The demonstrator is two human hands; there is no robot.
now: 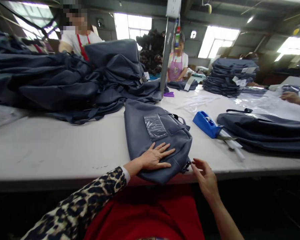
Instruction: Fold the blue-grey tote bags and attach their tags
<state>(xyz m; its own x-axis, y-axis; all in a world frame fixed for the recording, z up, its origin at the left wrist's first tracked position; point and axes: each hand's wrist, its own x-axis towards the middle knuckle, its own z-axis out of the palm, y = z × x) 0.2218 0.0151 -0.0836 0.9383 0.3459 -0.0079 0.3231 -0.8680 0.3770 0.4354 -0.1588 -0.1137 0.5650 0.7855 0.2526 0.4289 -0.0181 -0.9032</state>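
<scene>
A dark blue bag lies flat before me, its near corner reaching over the table's front edge. On its upper face is a clear plastic pocket, and a strap handle runs along its right side. My left hand rests on the bag below the pocket, palm down with fingers spread. Beside the bag's lower right corner, my right hand is raised with fingers curved and apart, close to a small dark buckle or strap end. I see nothing held in it.
A blue tape dispenser stands right of the bag, by rolled white strips. Stacked bags lie farther right; a large heap covers the left. A metal post rises behind. Two co-workers stand across; another person's hand shows at right.
</scene>
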